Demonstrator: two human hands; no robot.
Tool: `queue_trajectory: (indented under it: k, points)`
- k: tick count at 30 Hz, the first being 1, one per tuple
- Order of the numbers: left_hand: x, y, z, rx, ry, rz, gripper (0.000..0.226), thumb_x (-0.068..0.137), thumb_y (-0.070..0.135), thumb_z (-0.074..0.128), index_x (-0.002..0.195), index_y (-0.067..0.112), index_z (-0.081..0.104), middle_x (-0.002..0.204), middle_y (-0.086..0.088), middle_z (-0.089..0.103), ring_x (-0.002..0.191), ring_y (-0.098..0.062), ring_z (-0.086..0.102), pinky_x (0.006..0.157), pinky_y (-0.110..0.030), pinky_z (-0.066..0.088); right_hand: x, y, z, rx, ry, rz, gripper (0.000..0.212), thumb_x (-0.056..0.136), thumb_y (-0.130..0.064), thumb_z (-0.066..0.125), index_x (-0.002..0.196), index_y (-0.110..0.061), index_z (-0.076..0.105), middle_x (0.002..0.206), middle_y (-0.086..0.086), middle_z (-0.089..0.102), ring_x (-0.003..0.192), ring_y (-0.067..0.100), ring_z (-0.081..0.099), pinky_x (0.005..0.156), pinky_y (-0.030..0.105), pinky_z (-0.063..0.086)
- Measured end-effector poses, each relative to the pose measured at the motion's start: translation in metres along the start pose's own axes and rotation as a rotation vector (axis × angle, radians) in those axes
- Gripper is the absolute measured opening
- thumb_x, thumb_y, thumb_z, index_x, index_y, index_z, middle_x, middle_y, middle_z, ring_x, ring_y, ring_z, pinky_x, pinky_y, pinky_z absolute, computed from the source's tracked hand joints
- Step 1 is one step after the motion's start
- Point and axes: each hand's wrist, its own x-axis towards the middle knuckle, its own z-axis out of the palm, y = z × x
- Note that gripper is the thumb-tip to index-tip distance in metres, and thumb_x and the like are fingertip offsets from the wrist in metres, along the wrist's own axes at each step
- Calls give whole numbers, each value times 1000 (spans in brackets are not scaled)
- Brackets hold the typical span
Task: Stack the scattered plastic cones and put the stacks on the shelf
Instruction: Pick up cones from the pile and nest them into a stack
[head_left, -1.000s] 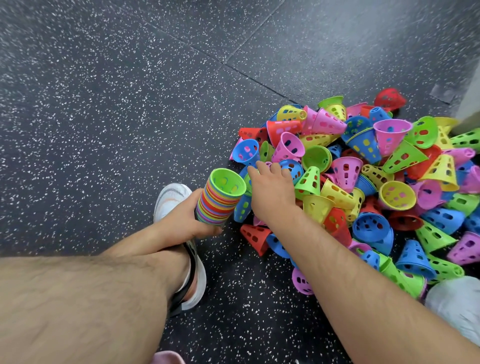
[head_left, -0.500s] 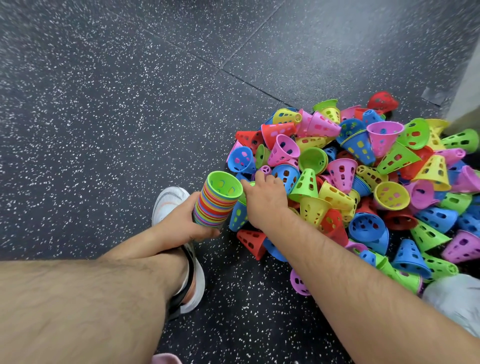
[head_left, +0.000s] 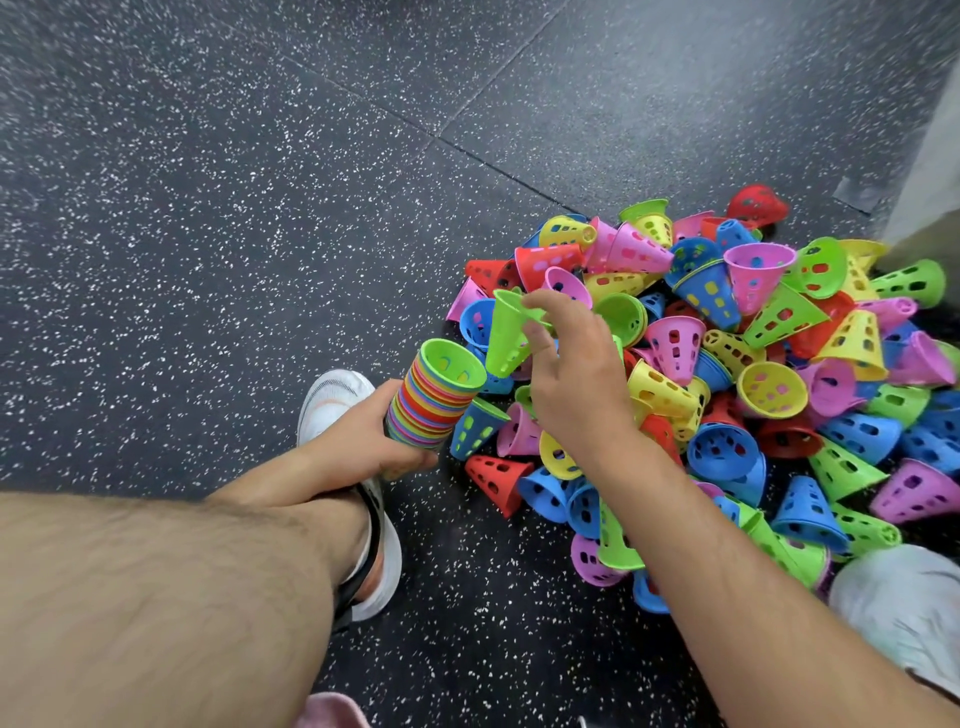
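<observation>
Cones are being nested: the right hand (head_left: 571, 374) pinches a green cone (head_left: 506, 332) at frame centre, next needing seating in the left hand's (head_left: 358, 441) gripped stack (head_left: 434, 400).

Likely a gym or sports hall. Underfoot, dark speckled rubber floor tiles (head_left: 260, 182) with visible seams, typical of fitness rooms. On the tiles, a heap of perforated plastic training cones (head_left: 727, 374) in bright colours. Left of the heap, a white running shoe (head_left: 337, 400).
</observation>
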Motion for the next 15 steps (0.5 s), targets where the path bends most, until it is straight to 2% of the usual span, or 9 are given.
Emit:
queue_trajectory:
  k: [3,7,10,13,15]
  points:
    - [0,2,1,43,10,-8,71,61,15,89,121,18,51,85,-15,69,62,-25,62,57,-44,52,-1,-6,-2,93,30,-40,19,100,-21,55,112,-12,67,101,5,60,89,24,57,81,43,48]
    - [-1,5,1,111,38,8,77,59,20,93,125,21,54,103,-21,72,81,-28,68,73,-64,58,-14,-9,13,191,10,45,18,99,-31,58,108,-20,70,118,6,56,92,21,59,85,46,51]
    - [0,5,1,119,45,9,78,58,24,94,126,22,55,104,-19,73,84,-30,70,75,-67,58,-24,-8,22,204,-95,68,23,99,-34,56,109,-19,70,114,3,62,104,20,60,92,46,49]
    - [-1,7,3,105,42,4,76,59,21,93,125,22,55,103,-20,73,84,-33,70,74,-67,57,-31,-9,24,118,-281,-9,35,97,-45,47,109,-21,70,106,-2,68,109,21,59,97,47,46]
    - [-2,9,4,103,36,-7,76,58,21,92,125,23,55,102,-19,73,81,-30,70,72,-62,58,-33,-7,23,87,-333,-17,39,97,-46,44,113,-20,67,114,-2,66,119,21,55,103,46,42]
